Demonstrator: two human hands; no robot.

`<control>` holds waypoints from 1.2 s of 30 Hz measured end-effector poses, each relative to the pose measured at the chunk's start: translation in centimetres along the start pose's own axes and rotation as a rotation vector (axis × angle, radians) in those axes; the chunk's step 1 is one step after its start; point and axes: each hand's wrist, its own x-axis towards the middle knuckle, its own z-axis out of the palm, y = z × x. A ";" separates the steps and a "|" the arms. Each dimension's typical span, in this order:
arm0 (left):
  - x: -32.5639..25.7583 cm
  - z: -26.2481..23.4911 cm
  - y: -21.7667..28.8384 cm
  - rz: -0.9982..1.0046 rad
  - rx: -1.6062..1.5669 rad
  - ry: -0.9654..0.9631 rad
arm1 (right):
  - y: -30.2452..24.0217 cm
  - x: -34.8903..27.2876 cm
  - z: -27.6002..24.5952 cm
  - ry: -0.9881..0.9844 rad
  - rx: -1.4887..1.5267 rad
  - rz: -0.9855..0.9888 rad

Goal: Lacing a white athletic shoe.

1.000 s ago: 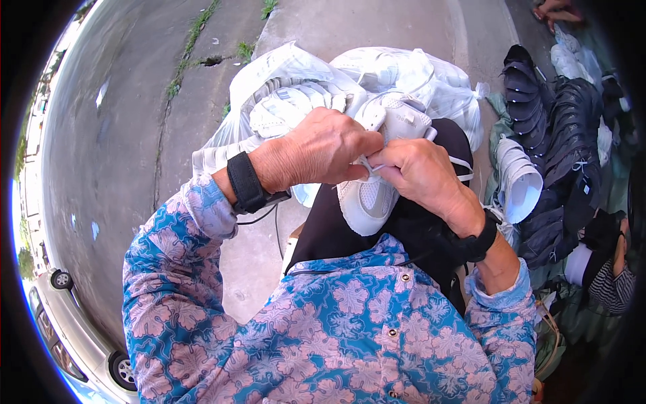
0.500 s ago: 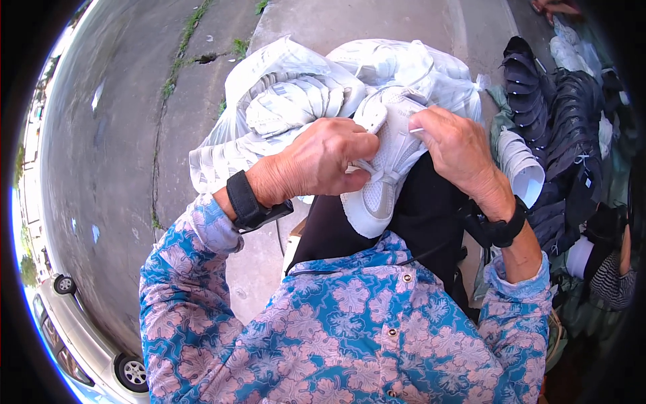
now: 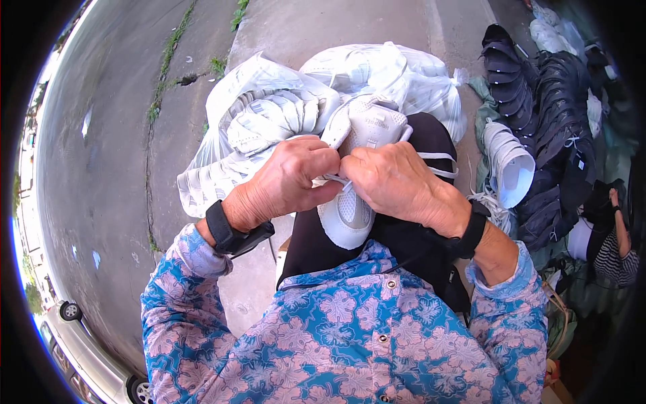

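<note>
Got the shoe (image 3: 351,210) near-vertical mid-frame, toe (image 3: 344,236) facing the bottom edge, my left hand (image 3: 291,174) and right hand (image 3: 402,180) pinching its lace (image 3: 334,178).

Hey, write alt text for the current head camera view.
A person's left hand and right hand come close together at the laces of a white shoe on their lap. Beyond lie plastic bags with white footwear; black footwear is stacked at right.

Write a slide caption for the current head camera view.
Left hand and right hand meet at the lace of a white shoe, plastic bags of shoe pieces beyond.
</note>
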 end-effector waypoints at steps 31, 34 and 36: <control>-1.2 2.9 2.8 -0.218 -0.035 0.154 | 1.4 -1.1 2.7 0.351 0.060 0.087; -1.1 2.9 2.4 -0.240 0.020 0.110 | 1.7 -0.6 4.0 0.348 0.081 0.089; -0.5 2.5 3.4 -0.310 -0.012 0.061 | 1.8 -0.7 3.7 0.429 0.153 0.027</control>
